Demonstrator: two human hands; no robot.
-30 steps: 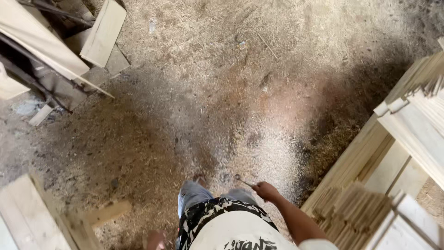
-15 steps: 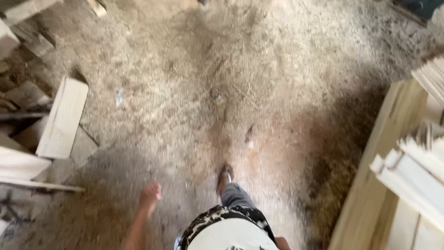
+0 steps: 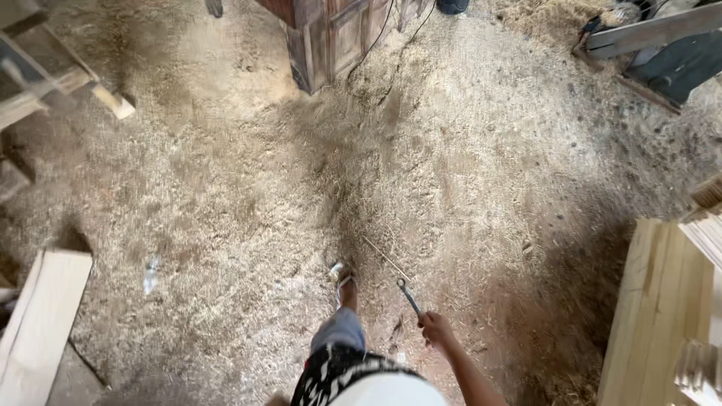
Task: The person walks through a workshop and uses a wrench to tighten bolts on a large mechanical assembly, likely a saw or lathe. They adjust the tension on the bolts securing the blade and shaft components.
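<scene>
Metal tool (image 3: pixel 409 296): a thin wrench-like rod, gripped in your right hand (image 3: pixel 435 328), pointing forward over the sawdust floor (image 3: pixel 226 188)
Right hand: closed around its lower end
Left hand: out of view
Foot (image 3: pixel 342 274): just left of the tool

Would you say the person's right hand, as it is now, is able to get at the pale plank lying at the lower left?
Probably not from here. The right hand is shut on a thin metal tool, and the pale plank lies across the person's body, with a stretch of sawdust floor between.

Floor (image 3: pixel 226 195): bare ground — thick with sawdust and shavings.
Left: pale board (image 3: pixel 41 323) lying flat.
Right: stacked planks (image 3: pixel 662 301).
Top: wooden cabinet (image 3: pixel 331 37) standing.
</scene>
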